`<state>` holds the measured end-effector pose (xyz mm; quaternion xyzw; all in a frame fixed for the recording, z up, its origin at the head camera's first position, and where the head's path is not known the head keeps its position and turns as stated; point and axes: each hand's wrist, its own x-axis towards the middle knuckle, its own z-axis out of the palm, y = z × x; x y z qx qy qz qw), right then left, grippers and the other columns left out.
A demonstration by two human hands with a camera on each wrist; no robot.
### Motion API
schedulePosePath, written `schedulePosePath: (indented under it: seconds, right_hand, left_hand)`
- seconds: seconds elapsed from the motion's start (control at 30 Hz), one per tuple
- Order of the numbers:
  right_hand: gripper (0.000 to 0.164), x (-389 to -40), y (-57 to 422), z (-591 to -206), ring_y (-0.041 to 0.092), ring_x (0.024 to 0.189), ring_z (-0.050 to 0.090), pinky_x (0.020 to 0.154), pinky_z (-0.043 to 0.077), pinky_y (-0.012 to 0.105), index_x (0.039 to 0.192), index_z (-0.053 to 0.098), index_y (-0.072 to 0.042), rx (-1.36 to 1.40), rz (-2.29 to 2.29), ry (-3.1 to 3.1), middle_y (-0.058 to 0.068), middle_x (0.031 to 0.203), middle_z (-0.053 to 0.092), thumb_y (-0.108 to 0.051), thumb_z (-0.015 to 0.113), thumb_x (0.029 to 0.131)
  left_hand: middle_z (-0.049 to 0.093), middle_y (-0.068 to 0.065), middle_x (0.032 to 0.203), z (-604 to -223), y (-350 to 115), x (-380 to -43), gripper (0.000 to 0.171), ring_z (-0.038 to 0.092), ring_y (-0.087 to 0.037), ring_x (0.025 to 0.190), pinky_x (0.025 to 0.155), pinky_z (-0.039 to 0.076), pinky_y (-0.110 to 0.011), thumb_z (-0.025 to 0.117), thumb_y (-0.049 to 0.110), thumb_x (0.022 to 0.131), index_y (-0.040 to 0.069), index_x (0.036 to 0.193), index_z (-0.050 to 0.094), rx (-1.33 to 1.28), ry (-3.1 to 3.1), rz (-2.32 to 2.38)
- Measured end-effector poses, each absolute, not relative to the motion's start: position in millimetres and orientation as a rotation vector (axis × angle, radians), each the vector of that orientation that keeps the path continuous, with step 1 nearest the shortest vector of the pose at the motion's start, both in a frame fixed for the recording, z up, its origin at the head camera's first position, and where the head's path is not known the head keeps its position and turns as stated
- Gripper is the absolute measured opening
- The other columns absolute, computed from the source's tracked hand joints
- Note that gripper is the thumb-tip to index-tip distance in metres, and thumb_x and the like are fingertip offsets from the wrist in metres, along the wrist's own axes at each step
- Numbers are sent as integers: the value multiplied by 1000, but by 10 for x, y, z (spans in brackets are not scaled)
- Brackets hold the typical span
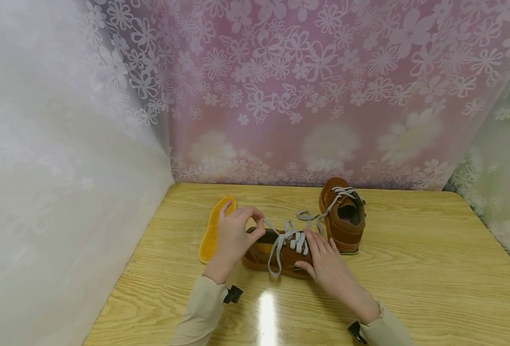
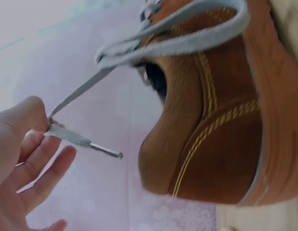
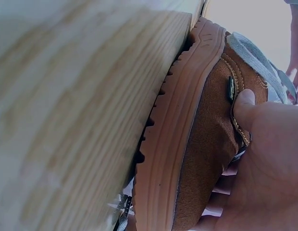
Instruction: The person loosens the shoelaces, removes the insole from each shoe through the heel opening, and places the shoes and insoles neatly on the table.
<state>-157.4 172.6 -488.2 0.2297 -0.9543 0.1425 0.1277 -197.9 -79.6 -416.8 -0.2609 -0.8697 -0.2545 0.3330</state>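
A brown shoe (image 1: 296,266) with grey laces lies on the table, toe to the right, its lace tied with a loop (image 2: 211,41) hanging down the near side. My left hand (image 1: 236,235) pinches one lace end (image 2: 69,134) between thumb and forefinger, drawing it taut from the knot above the heel. Its stiff tip (image 2: 106,150) sticks out past the fingers. My right hand (image 1: 330,266) grips the toe end, thumb on the near side (image 3: 245,103), fingers over the top beside the lacing.
A second brown shoe (image 1: 343,233) with loosened laces stands behind to the right. On the left, an orange insole (image 1: 212,235) lies flat, partly behind my left hand. The wooden table (image 1: 432,269) meets a floral curtain (image 1: 307,120) at the back.
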Motion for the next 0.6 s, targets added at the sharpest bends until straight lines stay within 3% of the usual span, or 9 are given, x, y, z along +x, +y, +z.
schedulePosePath:
  seconds: [0.07,0.17,0.23,0.3,0.4,0.6]
  right_hand:
    - [84,-1578,1724,-4884,42,138,46,109,37,64,156,30,1,669,413,-2778,28,147,48,-40,69,95]
    - [83,-1581,1728,-4884,42,138,45,109,37,65,156,30,1,669,410,-2783,28,148,48,-41,69,95]
    - [84,-1581,1728,-4886,42,138,45,109,37,64,156,29,1,668,409,-2786,28,148,47,-41,68,95]
    - [83,-1583,1725,-4888,42,138,45,109,37,64,156,30,1,669,407,-2786,28,148,47,-41,68,95]
    - [83,-1583,1728,-4886,42,138,45,109,37,64,155,31,2,666,416,-2781,28,147,48,-41,68,95]
    - [83,-1576,1725,-4884,42,137,46,108,37,65,155,31,2,672,424,-2775,28,147,48,-40,69,95]
  left_hand:
    - [72,4,82,-4152,-833,-1981,14,69,-13,75,103,46,-55,78,6,84,15,91,69,-696,-2294,-696]
    - [71,5,80,-4128,-870,-1964,13,65,-8,69,76,56,-35,74,6,87,15,94,68,-727,-2416,-757]
    - [69,7,78,-4112,-897,-1943,11,61,-4,63,57,50,-24,72,7,90,15,96,67,-746,-2514,-786]
    - [68,8,76,-4100,-919,-1918,7,57,-1,59,47,40,-19,69,11,93,16,98,67,-761,-2595,-795]
    - [68,10,77,-4110,-917,-1898,3,57,1,60,51,44,-18,68,20,98,17,99,70,-801,-2640,-763]
    - [70,5,98,-4199,-806,-1869,19,68,-12,87,75,56,-26,69,35,98,18,107,71,-926,-2619,-618]
